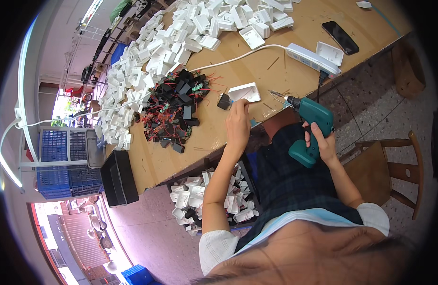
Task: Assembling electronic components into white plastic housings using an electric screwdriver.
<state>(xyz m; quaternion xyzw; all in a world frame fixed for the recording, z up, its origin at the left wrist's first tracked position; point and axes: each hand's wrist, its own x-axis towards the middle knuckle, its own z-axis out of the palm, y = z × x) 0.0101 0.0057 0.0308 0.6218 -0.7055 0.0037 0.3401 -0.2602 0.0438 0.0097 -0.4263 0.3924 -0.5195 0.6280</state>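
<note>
My right hand [326, 142] is wrapped round the handle of a green cordless drill [317, 115]. The drill's bit points left over the table's near edge. My left hand [238, 122] has its fingertips pinched together at the near rim of an open white plastic case [245, 91]. What sits between those fingertips is too small to make out. Just left of them lies a small black block [223, 101] on the tabletop.
Black modules with red wires [181, 102] are heaped left on the cardboard-topped table [200, 142], beside many white cases [176, 38]. A power strip [311, 59] and phone [340, 37] lie at the right. A black bin [119, 178], a crate of cases [195, 197] and a wooden chair [371, 166] stand nearby.
</note>
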